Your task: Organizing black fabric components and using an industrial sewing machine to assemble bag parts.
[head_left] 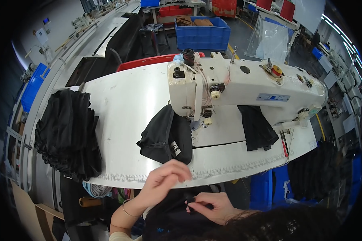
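Just off the table's front edge is my left hand (165,180), its fingers curled in; anything inside them is hidden. My right hand (215,207) pinches a small black piece of fabric (190,200) between thumb and fingertips, low over my dark clothing. Beyond my left hand, a sewn black fabric piece (157,134) with a white label (175,148) lies by the needle area of a white sewing machine (249,82). Neither hand touches it.
A tall pile of black fabric pieces (68,134) stands on the white table (120,100) at the left. Under the machine arm lie more black strips (257,130), beside red-handled snips (284,144). A blue crate (203,36) stands behind, a small fan (97,190) below.
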The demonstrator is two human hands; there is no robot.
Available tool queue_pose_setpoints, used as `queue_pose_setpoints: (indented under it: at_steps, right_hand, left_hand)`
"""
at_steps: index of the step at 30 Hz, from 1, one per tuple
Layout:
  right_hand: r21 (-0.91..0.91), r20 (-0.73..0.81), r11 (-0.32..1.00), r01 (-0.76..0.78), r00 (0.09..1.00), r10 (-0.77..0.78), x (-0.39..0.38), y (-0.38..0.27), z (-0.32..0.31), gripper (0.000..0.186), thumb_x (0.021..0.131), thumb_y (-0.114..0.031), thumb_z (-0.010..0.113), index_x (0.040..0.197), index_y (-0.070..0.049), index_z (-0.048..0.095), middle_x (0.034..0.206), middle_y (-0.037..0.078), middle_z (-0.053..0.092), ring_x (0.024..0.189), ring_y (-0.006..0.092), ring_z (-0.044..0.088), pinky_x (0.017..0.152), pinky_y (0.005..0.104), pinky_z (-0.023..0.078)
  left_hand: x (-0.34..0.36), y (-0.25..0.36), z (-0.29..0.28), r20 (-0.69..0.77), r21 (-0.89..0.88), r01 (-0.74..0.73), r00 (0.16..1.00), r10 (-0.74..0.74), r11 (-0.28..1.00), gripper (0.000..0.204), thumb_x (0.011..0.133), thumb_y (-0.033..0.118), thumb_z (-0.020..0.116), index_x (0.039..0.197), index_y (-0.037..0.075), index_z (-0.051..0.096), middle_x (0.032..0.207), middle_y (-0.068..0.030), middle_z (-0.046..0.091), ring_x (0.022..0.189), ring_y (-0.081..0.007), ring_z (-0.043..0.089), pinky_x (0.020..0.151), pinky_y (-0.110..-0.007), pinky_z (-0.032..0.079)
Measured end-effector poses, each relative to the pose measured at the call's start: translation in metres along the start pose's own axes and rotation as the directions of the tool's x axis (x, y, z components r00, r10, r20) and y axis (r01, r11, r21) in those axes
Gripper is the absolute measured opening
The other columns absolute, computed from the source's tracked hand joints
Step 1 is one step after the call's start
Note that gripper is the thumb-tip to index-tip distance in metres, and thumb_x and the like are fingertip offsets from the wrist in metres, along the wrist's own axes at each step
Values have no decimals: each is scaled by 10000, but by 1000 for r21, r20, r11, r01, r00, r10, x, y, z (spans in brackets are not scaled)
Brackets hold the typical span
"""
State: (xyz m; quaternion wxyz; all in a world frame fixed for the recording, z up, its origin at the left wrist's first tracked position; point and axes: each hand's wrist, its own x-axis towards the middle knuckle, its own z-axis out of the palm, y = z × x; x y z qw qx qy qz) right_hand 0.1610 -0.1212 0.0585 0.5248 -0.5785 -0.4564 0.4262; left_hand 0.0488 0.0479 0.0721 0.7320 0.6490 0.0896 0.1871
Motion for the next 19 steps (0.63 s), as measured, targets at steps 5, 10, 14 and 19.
queue_pose_setpoints:
  at_steps: [5, 10, 14, 19]
  right_hand:
    - [12, -287, 985, 172, 944, -161, 20, 13, -15, 223, 868, -1, 555, 1090, 23, 555, 850, 98, 624, 638, 116, 615, 590, 206, 507]
    - [-625, 234, 512, 589, 767, -597, 5, 8, -32, 379, 853, -107, 565, 1207, -5, 480, 1046, 113, 554, 808, 188, 600, 625, 282, 495]
    - [-509, 111, 663, 548, 806, -581, 30, -13, -52, 287, 757, 1, 613, 1042, 34, 601, 908, 147, 625, 649, 219, 628, 528, 222, 502]
    - [-490, -73, 625, 607, 686, -724, 27, -30, -60, 334, 719, 75, 593, 1050, 33, 615, 866, 195, 670, 634, 276, 672, 553, 225, 535]
  left_hand:
    - [29, -42, 17, 195, 976, -171, 963, 187, -137, 356, 712, 32, 530, 1048, -84, 556, 953, -162, 543, 888, -249, 529, 779, -318, 453]
    - [39, -34, 1, 252, 888, -202, 965, 70, -414, 416, 691, 58, 539, 1059, -136, 527, 874, -135, 516, 836, -229, 512, 726, -283, 445]
    - [41, -43, -19, 199, 971, -189, 978, 60, -146, 470, 654, 28, 552, 1093, -129, 495, 907, -143, 492, 825, -241, 490, 738, -300, 441]
    - [41, -45, -21, 180, 978, -168, 979, 91, -124, 495, 631, 17, 572, 1101, -116, 490, 899, -134, 480, 831, -239, 479, 738, -303, 440]
